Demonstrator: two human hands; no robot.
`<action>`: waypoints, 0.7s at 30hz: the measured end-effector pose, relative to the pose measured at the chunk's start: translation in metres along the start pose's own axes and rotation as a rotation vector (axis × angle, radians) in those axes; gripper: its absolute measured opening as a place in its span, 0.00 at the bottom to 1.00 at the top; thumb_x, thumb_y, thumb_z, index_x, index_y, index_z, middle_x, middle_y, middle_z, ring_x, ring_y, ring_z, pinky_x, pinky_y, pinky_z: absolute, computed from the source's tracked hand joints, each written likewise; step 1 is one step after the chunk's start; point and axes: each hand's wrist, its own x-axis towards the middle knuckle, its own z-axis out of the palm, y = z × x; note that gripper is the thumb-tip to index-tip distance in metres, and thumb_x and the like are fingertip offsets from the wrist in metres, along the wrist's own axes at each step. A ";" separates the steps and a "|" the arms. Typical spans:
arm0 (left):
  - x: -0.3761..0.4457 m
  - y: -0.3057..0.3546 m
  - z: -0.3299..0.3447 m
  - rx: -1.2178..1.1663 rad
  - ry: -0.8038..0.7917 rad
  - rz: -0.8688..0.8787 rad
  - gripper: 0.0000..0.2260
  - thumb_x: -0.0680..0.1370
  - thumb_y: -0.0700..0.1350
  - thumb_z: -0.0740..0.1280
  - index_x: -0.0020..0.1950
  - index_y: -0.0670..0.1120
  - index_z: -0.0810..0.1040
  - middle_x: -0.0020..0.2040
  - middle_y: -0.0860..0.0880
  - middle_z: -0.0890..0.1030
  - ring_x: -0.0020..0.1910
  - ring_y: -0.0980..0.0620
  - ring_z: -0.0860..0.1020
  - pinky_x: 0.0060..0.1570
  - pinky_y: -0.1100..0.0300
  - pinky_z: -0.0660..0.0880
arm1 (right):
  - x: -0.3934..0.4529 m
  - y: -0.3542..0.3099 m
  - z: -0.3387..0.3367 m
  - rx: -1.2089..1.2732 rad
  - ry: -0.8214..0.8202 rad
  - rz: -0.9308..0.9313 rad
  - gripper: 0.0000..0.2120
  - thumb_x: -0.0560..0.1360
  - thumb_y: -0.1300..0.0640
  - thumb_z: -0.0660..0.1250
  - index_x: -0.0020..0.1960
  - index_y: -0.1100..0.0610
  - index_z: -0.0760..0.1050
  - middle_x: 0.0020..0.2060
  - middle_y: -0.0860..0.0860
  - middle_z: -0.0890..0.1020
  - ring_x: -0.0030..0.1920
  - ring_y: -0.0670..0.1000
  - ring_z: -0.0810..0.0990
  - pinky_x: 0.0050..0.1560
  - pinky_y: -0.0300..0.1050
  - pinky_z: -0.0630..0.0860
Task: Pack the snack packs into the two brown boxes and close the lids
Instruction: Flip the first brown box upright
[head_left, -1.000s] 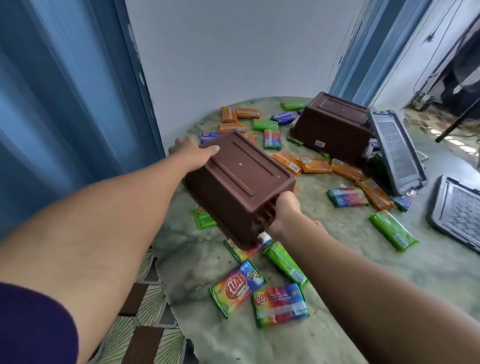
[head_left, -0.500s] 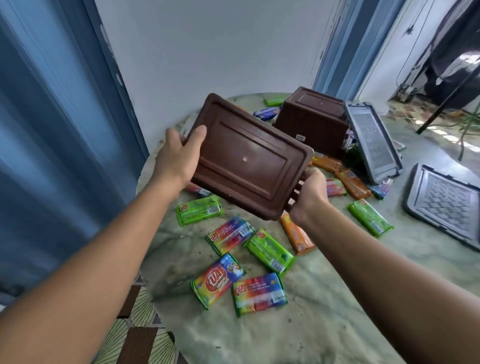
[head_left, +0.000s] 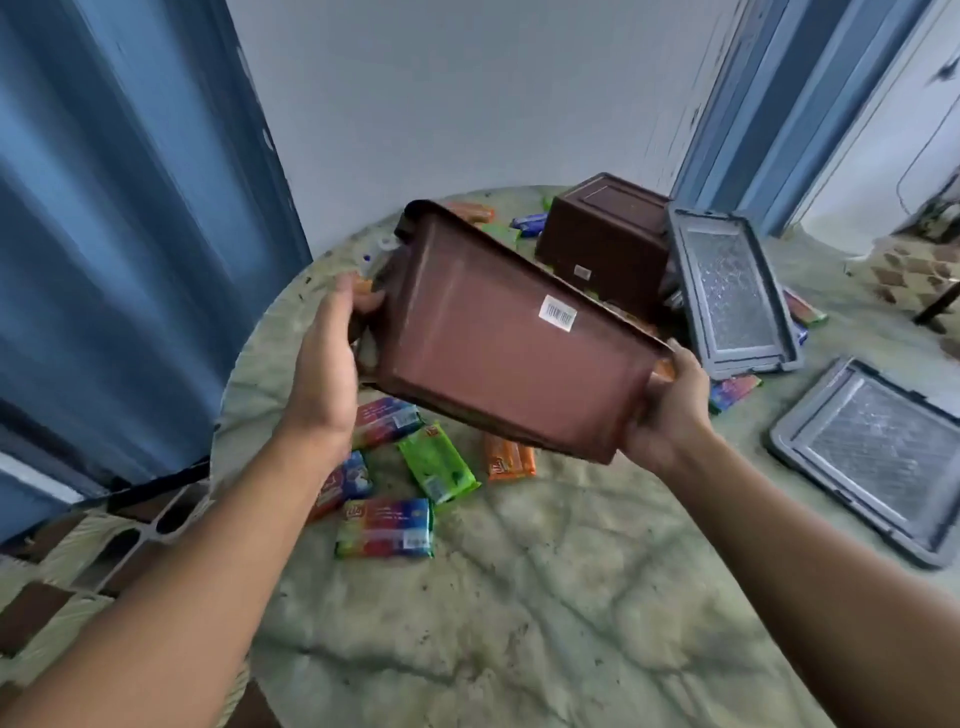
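Brown box (head_left: 498, 358) has turned, side now facing up; both hands (head_left: 327, 374) (head_left: 670, 410) grip it; two lids (head_left: 727, 296) (head_left: 878, 457).

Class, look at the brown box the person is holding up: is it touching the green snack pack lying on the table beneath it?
Apart. The head view shows the held brown box lifted in both hands, with bare table between its lower edge and the green snack pack.

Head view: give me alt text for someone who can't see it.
Both hands, left and right, hold a brown box tilted in the air above a marbled table. Snack packs lie scattered below; a second box sits upside down behind, with two grey lids to the right.
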 end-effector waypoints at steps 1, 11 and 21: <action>-0.011 -0.004 0.006 -0.022 0.054 -0.014 0.21 0.81 0.65 0.58 0.43 0.54 0.83 0.49 0.54 0.84 0.50 0.57 0.80 0.51 0.58 0.74 | -0.002 -0.008 -0.015 -0.004 -0.032 0.006 0.30 0.79 0.35 0.57 0.49 0.60 0.84 0.53 0.60 0.84 0.47 0.58 0.84 0.59 0.51 0.75; -0.120 -0.035 0.038 -0.054 0.167 -0.287 0.19 0.79 0.55 0.70 0.61 0.41 0.80 0.49 0.42 0.83 0.37 0.50 0.82 0.34 0.59 0.79 | -0.016 -0.046 -0.095 -0.564 -0.202 0.018 0.09 0.81 0.54 0.68 0.55 0.49 0.67 0.47 0.52 0.76 0.39 0.49 0.77 0.38 0.46 0.74; -0.158 -0.061 0.051 0.192 0.495 -0.331 0.09 0.84 0.42 0.59 0.45 0.49 0.74 0.38 0.44 0.76 0.32 0.47 0.74 0.32 0.57 0.70 | -0.042 -0.048 -0.113 -0.872 -0.173 -0.005 0.17 0.84 0.46 0.56 0.42 0.51 0.75 0.27 0.46 0.76 0.26 0.45 0.76 0.33 0.42 0.69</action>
